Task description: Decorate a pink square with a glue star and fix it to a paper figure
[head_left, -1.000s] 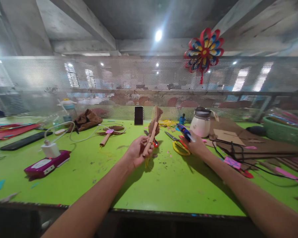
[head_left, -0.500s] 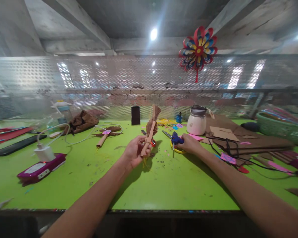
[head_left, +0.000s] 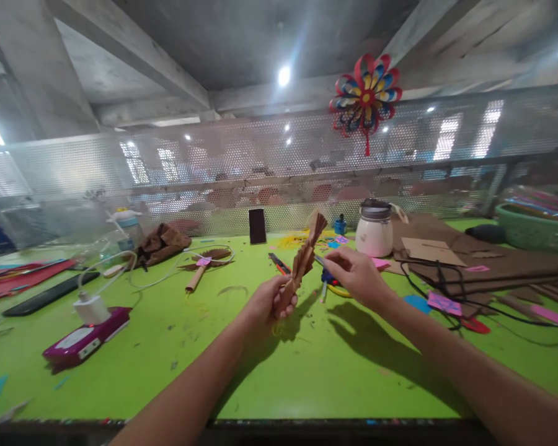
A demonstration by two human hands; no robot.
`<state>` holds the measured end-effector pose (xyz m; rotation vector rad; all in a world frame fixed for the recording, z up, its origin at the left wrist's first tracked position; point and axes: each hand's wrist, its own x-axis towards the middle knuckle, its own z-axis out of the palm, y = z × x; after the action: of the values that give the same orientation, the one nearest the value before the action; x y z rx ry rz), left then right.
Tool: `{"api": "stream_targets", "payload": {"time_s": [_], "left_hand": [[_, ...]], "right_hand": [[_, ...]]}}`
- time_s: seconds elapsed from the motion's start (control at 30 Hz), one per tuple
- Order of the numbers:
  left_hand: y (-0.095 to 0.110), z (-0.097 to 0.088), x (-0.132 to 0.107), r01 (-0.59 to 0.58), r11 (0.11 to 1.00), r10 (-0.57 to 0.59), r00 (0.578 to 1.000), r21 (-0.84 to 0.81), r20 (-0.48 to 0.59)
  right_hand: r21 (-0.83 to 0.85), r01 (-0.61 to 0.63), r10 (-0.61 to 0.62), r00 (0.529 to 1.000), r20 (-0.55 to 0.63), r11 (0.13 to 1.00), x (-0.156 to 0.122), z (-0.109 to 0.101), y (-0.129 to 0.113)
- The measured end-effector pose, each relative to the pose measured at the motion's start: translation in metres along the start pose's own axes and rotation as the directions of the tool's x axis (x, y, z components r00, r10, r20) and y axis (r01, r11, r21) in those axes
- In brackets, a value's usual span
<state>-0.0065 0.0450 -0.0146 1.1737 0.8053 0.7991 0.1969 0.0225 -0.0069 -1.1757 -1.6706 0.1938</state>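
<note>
The left hand [head_left: 270,301] is closed around the rolled paper stem of a brown folded-paper fan [head_left: 305,258], gripping it near the bottom so that the pleated head tilts up and to the right above the green worktop [head_left: 270,371]. The right hand [head_left: 357,272] hovers just beside the fan's head, fingers loosely curled and the thumb and forefinger drawn towards each other near the pleats; whether they actually touch the paper is hard to tell from this angle, and the hand appears to hold nothing.

Below and behind the right hand lie a blue glue gun [head_left: 326,282] and yellow-handled scissors [head_left: 339,290], both flat on the worktop and partly hidden by the hand. An orange-and-black cutter [head_left: 279,263] lies just left of the fan. Further back stand a cream jar with a dark lid [head_left: 374,228] and a small dark phone propped upright [head_left: 257,225].

To the left, a second paper fan [head_left: 207,261] lies flat, near a white charger plugged into a magenta power bank [head_left: 87,332]. To the right, brown card sheets [head_left: 451,254] are stacked with black cables across them, and a green basket [head_left: 534,232] sits at the far edge. A red, blue and yellow paper pinwheel [head_left: 365,96] hangs on the perforated screen above.
</note>
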Motion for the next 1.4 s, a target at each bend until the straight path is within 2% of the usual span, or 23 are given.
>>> {"api": "stream_targets", "payload": {"time_s": [0.1, 0.27, 0.37, 0.47, 0.53, 0.7, 0.9, 1.1, 1.3, 1.4], "left_hand": [[-0.006, 0.005, 0.000, -0.013, 0.992, 0.011, 1.000, 0.129, 0.020], [-0.009, 0.010, -0.002, -0.073, 0.968, 0.072, 0.997, 0.240, 0.017], [-0.009, 0.011, -0.003, -0.130, 0.946, 0.129, 0.991, 0.296, 0.024], [-0.010, 0.012, -0.003, -0.135, 0.932, 0.143, 0.990, 0.335, 0.001], [-0.010, 0.012, -0.002, -0.116, 0.925, 0.135, 0.991, 0.362, -0.027], [-0.011, 0.010, -0.001, -0.112, 0.907, 0.127, 0.992, 0.405, -0.009], [-0.010, 0.012, -0.002, -0.123, 0.906, 0.131, 0.991, 0.406, 0.007], [-0.007, 0.015, -0.005, -0.140, 0.917, 0.148, 0.989, 0.374, 0.008], [-0.006, 0.013, -0.005, -0.104, 0.974, 0.094, 0.994, 0.202, 0.056], [-0.008, 0.012, -0.004, -0.082, 0.982, 0.071, 0.995, 0.171, 0.069]], "right_hand": [[0.185, -0.079, 0.070, 0.996, 0.054, 0.979, -0.004, 0.007, -0.003], [0.297, -0.198, 0.205, 0.979, 0.007, 0.934, -0.005, 0.012, -0.007], [0.418, -0.288, 0.314, 0.949, 0.006, 0.862, -0.005, 0.013, -0.016], [0.546, -0.351, 0.408, 0.913, 0.019, 0.761, -0.006, 0.015, -0.022], [0.585, -0.361, 0.440, 0.898, 0.007, 0.726, -0.007, 0.015, -0.022], [0.580, -0.368, 0.473, 0.880, -0.034, 0.727, -0.009, 0.012, -0.022], [0.558, -0.300, 0.403, 0.913, -0.068, 0.774, -0.009, 0.010, -0.022], [0.380, -0.106, 0.189, 0.964, -0.187, 0.919, -0.013, 0.011, -0.019], [0.192, 0.031, 0.024, 0.960, -0.279, 0.981, -0.018, 0.013, -0.022], [0.082, 0.157, -0.127, 0.948, -0.291, 0.984, -0.019, 0.012, -0.024]]}}
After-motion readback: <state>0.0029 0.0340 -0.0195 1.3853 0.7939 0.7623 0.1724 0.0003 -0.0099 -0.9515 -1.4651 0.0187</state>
